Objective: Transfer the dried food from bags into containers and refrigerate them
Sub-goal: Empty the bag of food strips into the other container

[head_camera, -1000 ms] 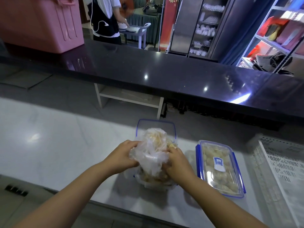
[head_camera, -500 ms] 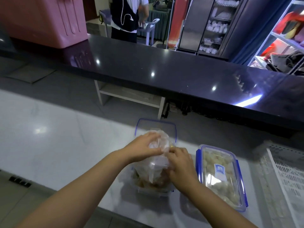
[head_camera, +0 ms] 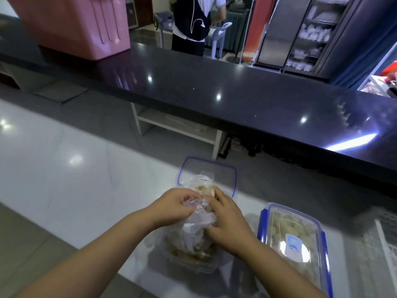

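A clear plastic bag (head_camera: 196, 224) of brownish dried food stands in an open clear container (head_camera: 193, 265) on the white counter. My left hand (head_camera: 171, 206) grips the bag's crumpled top from the left. My right hand (head_camera: 227, 220) holds the bag from the right, fingers curled on the plastic. Behind the bag lies the container's blue-rimmed lid (head_camera: 208, 175). To the right sits a second container (head_camera: 294, 239), closed with a blue-clipped lid and filled with pale food.
A white perforated crate (head_camera: 384, 239) stands at the far right. A raised black counter (head_camera: 214, 91) runs across behind, with a pink bin (head_camera: 71, 24) on its left end. Beyond it stands a person (head_camera: 193, 24), with shelving further right.
Both hands and the bag have sunk lower onto the container. My left hand has shifted from the bag's upper side to gripping its bunched top. The camera has moved closer.
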{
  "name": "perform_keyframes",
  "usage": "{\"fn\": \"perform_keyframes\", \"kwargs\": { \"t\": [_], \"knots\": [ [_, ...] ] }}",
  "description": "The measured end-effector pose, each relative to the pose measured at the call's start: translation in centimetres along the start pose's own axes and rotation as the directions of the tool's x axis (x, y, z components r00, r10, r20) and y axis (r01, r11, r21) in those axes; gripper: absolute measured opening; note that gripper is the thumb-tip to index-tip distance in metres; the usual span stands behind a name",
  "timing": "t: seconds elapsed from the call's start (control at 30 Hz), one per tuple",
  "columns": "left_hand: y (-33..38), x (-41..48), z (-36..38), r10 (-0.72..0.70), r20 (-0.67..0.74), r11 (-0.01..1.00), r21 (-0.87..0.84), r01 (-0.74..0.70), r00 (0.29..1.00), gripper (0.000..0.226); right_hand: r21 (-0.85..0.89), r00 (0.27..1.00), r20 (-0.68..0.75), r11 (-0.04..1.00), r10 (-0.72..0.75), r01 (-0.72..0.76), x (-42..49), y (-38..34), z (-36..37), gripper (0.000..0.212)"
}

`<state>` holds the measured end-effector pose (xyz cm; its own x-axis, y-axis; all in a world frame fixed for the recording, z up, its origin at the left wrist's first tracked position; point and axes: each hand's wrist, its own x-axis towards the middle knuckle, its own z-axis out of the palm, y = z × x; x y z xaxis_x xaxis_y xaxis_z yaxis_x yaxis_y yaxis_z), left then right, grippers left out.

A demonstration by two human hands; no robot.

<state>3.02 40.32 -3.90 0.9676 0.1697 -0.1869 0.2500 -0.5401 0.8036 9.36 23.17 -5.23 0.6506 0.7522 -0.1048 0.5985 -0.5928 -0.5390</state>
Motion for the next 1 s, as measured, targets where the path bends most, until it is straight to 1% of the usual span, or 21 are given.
{"fn": "perform_keyframes", "kwargs": {
  "t": [0.07,0.13,0.17,0.23,0.27,0.33,0.4,0.5,0.6,0.63,0.7,0.73,0.77,0.8,0.83,0.9,0.93,0.97,1.0],
  "knots": [
    [-0.1,-0.2,-0.1,0.048,-0.076,0.999,-0.017,-0.049,0.996,0.033,-0.052,0.997,-0.005,0.996,-0.078,0.078,-0.5,-0.1,-0.4,0.07],
    [-0.4,-0.4,-0.1,0.091,-0.142,0.994,0.072,-0.082,0.986,0.037,-0.115,0.989,-0.006,0.983,-0.146,0.145,-1.0,-0.1,-0.9,0.064],
    [-0.6,-0.6,-0.1,0.087,-0.146,0.991,0.117,-0.07,0.985,0.041,-0.139,0.987,-0.008,0.977,-0.162,0.159,-1.2,-0.1,-1.1,0.061],
    [-1.0,-0.6,0.2,0.021,-0.11,0.991,0.137,-0.006,0.994,0.051,-0.156,0.989,-0.019,0.978,-0.145,0.141,-1.0,0.0,-1.4,0.058],
    [-1.1,-0.5,0.4,-0.013,-0.085,0.993,0.112,0.023,0.996,0.055,-0.129,0.993,-0.02,0.985,-0.116,0.112,-0.8,0.0,-1.4,0.062],
    [-1.0,-0.5,0.7,-0.035,-0.048,0.998,0.057,0.037,0.998,0.058,-0.039,0.998,0.009,0.997,-0.063,0.064,-0.3,-0.3,-1.1,0.08],
    [-0.8,-0.3,0.9,-0.012,-0.015,0.999,0.034,0.013,1.0,0.057,-0.042,0.995,0.076,0.997,-0.062,0.066,0.1,-0.7,-0.7,0.086],
    [-0.7,-0.5,0.9,0.025,0.075,1.0,0.006,-0.026,0.997,0.053,-0.135,0.989,0.139,0.989,-0.044,0.063,0.0,-1.1,-0.7,0.083],
    [-0.6,-0.5,0.7,0.101,0.163,0.993,0.046,-0.11,0.981,0.051,-0.171,0.985,0.172,0.985,-0.008,0.038,-0.1,-1.4,-0.8,0.082],
    [-0.5,-0.4,0.6,0.13,0.194,0.986,0.081,-0.148,0.972,0.053,-0.183,0.985,0.173,0.982,-0.006,0.038,0.1,-1.4,-0.8,0.082],
    [-0.7,0.0,0.7,0.156,0.253,0.967,0.156,-0.199,0.955,0.069,-0.196,0.986,0.167,0.98,0.006,0.027,0.4,-1.4,-0.5,0.083],
    [-1.0,0.1,0.8,0.156,0.265,0.959,0.19,-0.21,0.952,0.075,-0.204,0.986,0.165,0.979,0.012,0.022,0.5,-1.5,-0.4,0.084],
    [-1.3,0.2,0.9,0.147,0.255,0.962,0.188,-0.199,0.956,0.075,-0.21,0.987,0.162,0.978,0.019,0.015,0.5,-1.7,-0.4,0.083],
    [-1.5,0.2,0.8,0.131,0.227,0.977,0.133,-0.164,0.965,0.071,-0.205,0.988,0.155,0.979,0.025,0.007,0.4,-1.9,-0.6,0.08],
    [-1.6,0.1,0.6,0.103,0.19,0.994,0.019,-0.109,0.976,0.067,-0.186,0.989,0.142,0.983,0.034,-0.007,0.2,-2.0,-0.8,0.076],
    [-1.7,-0.5,-0.6,0.052,0.109,0.973,-0.231,-0.025,0.993,0.064,-0.096,0.996,0.078,0.995,0.046,-0.039,-0.3,-2.4,-1.3,0.065],
    [-1.7,-0.9,-1.4,0.041,0.082,0.952,-0.307,-0.014,0.996,0.065,-0.026,0.998,0.027,0.998,0.057,-0.056,-0.6,-2.5,-1.6,0.059],
    [-1.8,-1.2,-2.2,0.047,0.085,0.941,-0.338,-0.015,0.995,0.069,0.081,0.995,-0.03,0.993,0.091,-0.088,-0.8,-2.7,-1.8,0.054],
    [-1.9,-1.5,-2.8,0.064,0.107,0.938,-0.346,-0.023,0.992,0.08,0.219,0.986,-0.086,0.968,0.146,-0.124,-1.0,-3.0,-2.0,0.047]
  ]
}}
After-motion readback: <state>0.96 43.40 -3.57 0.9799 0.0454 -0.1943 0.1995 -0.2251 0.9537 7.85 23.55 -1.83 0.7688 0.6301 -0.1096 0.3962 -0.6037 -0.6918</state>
